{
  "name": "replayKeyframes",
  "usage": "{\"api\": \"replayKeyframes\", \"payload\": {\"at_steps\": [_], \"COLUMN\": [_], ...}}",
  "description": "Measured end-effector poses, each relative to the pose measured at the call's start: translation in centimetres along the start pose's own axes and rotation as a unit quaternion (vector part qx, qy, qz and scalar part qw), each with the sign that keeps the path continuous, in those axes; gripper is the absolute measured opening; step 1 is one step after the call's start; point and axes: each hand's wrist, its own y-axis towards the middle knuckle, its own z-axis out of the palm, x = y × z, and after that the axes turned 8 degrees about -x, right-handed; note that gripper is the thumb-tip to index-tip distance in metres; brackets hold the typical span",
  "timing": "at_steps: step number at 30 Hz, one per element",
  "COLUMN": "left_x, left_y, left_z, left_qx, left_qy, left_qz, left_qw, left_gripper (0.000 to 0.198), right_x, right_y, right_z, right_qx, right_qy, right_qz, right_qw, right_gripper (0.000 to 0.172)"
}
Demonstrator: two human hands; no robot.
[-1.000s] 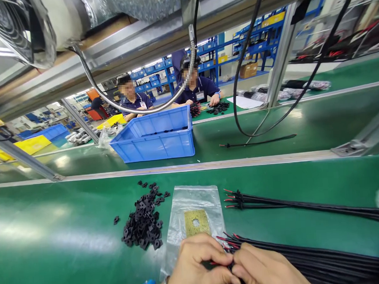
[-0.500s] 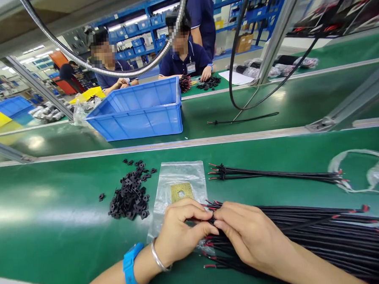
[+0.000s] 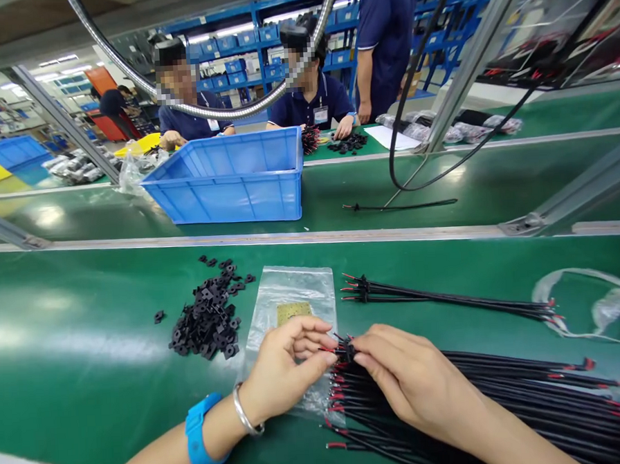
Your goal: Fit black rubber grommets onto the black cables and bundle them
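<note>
Near the front middle of the green bench, my right hand [image 3: 421, 378] pinches a black cable with a small black part [image 3: 349, 350] around it near its stripped end. My left hand [image 3: 283, 372], wearing a blue band and a silver bangle, is just left of it. Its thumb and fingers are apart beside the red wire tips. Beneath my right hand lies a thick bundle of black cables [image 3: 547, 399] with red ends. A loose pile of small black parts [image 3: 205, 320] is to the left. Part of the held cable is hidden by my right hand.
Under my left hand lies a clear plastic bag [image 3: 297, 281] with a yellowish plate [image 3: 288, 311]. Several cables with black parts fitted [image 3: 448, 296] lie beyond my right hand. A blue crate [image 3: 225, 198] stands past the metal rail [image 3: 238, 241]. Co-workers sit opposite.
My left fingers have come away from the cable and spread, drawing slightly left. My right hand keeps its pinch, and the black part on the cable now shows. The view has shifted a little.
</note>
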Motion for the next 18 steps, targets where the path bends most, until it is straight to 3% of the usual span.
{"api": "replayKeyframes", "payload": {"at_steps": [5, 9, 13, 18], "left_x": [0.1, -1.0, -2.1, -2.5], "left_y": [0.4, 1.7, 3.3, 4.6], "left_z": [-0.2, -2.9, -7.2, -11.7], "left_qx": [-0.006, -0.030, -0.076, -0.099], "left_qy": [0.018, 0.169, 0.413, 0.589], "left_qz": [0.006, 0.095, 0.181, 0.101], "left_qw": [1.000, 0.981, 0.889, 0.796], "left_gripper": [0.027, 0.020, 0.023, 0.030], "right_x": [-0.6, -4.1, -8.1, -9.2], "right_y": [0.5, 0.5, 0.2, 0.4], "right_z": [-1.5, -3.0, -2.2, -0.1], "right_qx": [-0.008, -0.074, -0.060, -0.060], "right_qy": [-0.076, -0.194, -0.245, -0.252], "right_qz": [-0.037, -0.023, 0.033, 0.053], "right_qw": [0.996, 0.978, 0.967, 0.964], "right_gripper": [0.018, 0.023, 0.025, 0.025]}}
